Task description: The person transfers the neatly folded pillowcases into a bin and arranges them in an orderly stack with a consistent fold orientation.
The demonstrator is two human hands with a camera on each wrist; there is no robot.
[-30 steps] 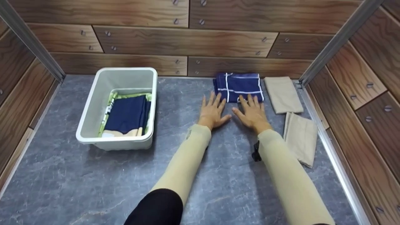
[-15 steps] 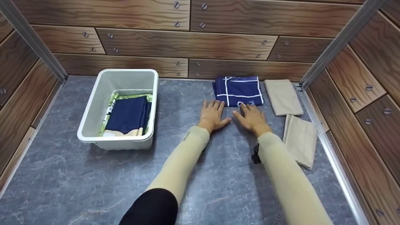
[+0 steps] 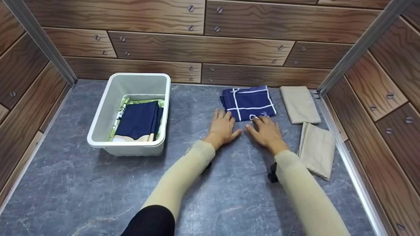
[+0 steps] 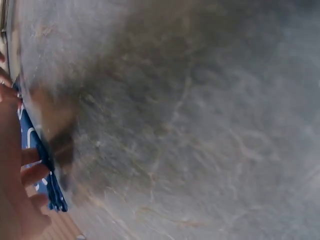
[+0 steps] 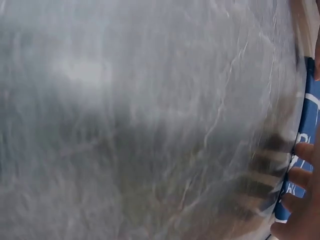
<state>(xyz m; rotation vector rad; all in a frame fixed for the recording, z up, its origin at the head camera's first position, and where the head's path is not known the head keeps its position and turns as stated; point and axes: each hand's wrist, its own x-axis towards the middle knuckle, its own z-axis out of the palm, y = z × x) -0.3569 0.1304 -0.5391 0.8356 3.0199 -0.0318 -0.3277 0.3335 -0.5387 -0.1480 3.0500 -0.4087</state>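
Observation:
A folded navy cloth (image 3: 251, 101) with white crossing lines and some white lettering lies flat near the back wall in the head view. My left hand (image 3: 222, 128) is at its near left corner, fingers spread and the tips at the cloth's edge. At the near edge, further right, my right hand (image 3: 265, 132) touches the cloth with its fingertips, palm down. Both thumbs point inward, apart from each other. In the left wrist view the fingers (image 4: 34, 172) lie against the edge of the blue cloth. The right wrist view shows fingertips (image 5: 301, 176) on the lettered edge.
Two folded beige cloths (image 3: 300, 105) (image 3: 317, 150) lie to the right, one behind the other. On the left stands a pale grey bin (image 3: 98, 137) containing a folded dark navy cloth (image 3: 137, 118) and green-patterned fabric. Wood-patterned walls (image 3: 203, 49) bound the grey marbled surface (image 3: 226, 203).
The navy cloth has slid toward me from the back wall and turned slightly, with both hands drawing back alongside it. The head view has shifted a little. Bin and beige cloths stay put.

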